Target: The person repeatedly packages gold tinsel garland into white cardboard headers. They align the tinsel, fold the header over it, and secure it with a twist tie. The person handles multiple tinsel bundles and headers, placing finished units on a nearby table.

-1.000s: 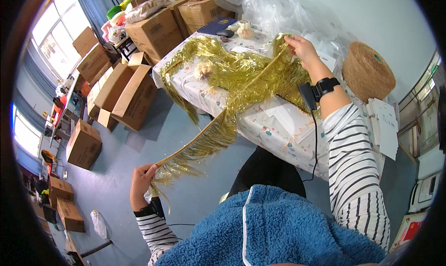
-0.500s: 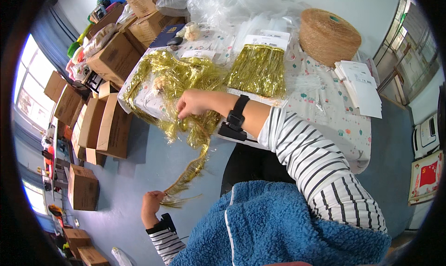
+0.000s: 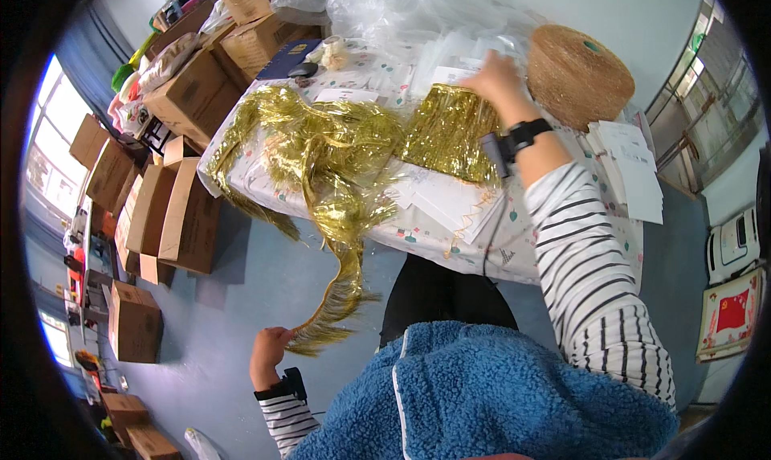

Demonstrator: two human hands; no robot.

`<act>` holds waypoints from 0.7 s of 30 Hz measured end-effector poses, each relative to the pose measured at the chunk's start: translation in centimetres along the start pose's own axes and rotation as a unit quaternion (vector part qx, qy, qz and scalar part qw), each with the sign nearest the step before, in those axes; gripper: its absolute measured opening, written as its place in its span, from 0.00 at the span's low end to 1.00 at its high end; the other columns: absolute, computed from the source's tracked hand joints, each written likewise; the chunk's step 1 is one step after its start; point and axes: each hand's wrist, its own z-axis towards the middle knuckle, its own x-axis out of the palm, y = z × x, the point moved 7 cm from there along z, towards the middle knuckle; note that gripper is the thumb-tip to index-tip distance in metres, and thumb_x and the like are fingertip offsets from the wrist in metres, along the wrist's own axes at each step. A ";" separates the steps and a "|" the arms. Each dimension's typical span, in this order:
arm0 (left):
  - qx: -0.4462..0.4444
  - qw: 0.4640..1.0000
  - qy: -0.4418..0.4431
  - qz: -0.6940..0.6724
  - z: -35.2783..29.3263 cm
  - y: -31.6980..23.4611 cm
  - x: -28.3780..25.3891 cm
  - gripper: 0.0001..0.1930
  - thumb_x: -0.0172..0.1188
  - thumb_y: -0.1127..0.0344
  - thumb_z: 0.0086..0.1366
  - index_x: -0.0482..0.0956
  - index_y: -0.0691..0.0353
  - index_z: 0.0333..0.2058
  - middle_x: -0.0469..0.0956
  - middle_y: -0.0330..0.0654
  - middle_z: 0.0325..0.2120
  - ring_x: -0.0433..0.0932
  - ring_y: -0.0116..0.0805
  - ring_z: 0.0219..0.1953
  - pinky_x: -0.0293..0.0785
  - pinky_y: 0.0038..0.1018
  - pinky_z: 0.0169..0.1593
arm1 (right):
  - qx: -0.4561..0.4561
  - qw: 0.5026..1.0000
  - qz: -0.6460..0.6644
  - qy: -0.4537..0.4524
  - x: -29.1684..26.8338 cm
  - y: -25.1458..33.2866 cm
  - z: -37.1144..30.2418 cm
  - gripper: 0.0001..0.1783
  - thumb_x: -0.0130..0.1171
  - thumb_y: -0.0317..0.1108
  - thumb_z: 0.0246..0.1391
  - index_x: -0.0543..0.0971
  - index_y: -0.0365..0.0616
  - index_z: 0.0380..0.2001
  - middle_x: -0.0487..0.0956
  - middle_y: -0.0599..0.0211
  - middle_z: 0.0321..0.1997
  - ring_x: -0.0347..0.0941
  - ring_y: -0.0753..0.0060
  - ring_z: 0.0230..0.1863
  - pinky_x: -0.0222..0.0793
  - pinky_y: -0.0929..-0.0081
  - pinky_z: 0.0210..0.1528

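My left hand (image 3: 270,354) hangs low at the left, out past the table, its fingers closed on one end of a gold tinsel fringe (image 3: 345,271). From there the fringe runs up over the table edge into a loose, tangled heap of gold tinsel (image 3: 321,147). My right hand (image 3: 498,81) is at the back of the table, fingers apart, over the top edge of a flat bundle of gold fringe (image 3: 451,134) and a white labelled card (image 3: 451,74). Whether its fingertips touch them I cannot tell.
A large cone of tan yarn (image 3: 578,78) stands at the back right, with white cards (image 3: 630,159) near it. Clear plastic bags (image 3: 401,14) lie behind. White sheets (image 3: 454,203) lie near the front edge. Cardboard boxes (image 3: 189,219) stand on the floor at left.
My right hand has left the tinsel heap and moved right and back to the flat bundle's top edge. My left hand still holds the fringe end, almost in the same place.
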 end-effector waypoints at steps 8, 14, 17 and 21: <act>0.061 0.998 0.014 -0.001 1.9 -5.9 -0.1 0.14 0.63 0.59 0.64 0.86 0.65 0.37 0.82 0.52 0.32 0.81 0.46 0.38 0.75 0.36 0.42 | -0.017 0.964 0.161 0.209 3.7 -4.3 0.1 0.52 0.83 0.40 0.31 0.69 0.35 0.61 0.78 0.43 0.58 0.74 0.49 0.60 0.70 0.64 0.59; 0.195 0.964 -0.092 -0.156 3.7 -13.4 -2.4 0.10 0.64 0.63 0.66 0.84 0.66 0.37 0.79 0.53 0.42 0.79 0.49 0.38 0.75 0.36 0.43 | 0.017 0.995 0.013 0.094 -0.5 -2.0 -2.3 0.45 0.81 0.35 0.33 0.71 0.39 0.57 0.73 0.50 0.58 0.76 0.52 0.56 0.73 0.60 0.56; 0.176 0.951 -0.063 -0.245 5.7 -16.2 -2.1 0.11 0.64 0.62 0.67 0.84 0.66 0.37 0.77 0.51 0.45 0.78 0.43 0.36 0.74 0.33 0.44 | -0.090 0.995 0.037 0.027 -2.8 1.8 -5.3 0.30 0.66 0.24 0.46 0.71 0.40 0.55 0.71 0.50 0.56 0.75 0.47 0.54 0.74 0.55 0.54; 0.201 0.943 -0.077 -0.255 9.9 -20.6 -0.8 0.12 0.62 0.62 0.70 0.83 0.67 0.38 0.78 0.45 0.44 0.75 0.29 0.35 0.70 0.24 0.43 | -0.294 0.945 0.117 -0.087 -5.0 6.8 -10.9 0.21 0.60 0.20 0.48 0.71 0.40 0.46 0.77 0.51 0.45 0.76 0.44 0.48 0.74 0.52 0.48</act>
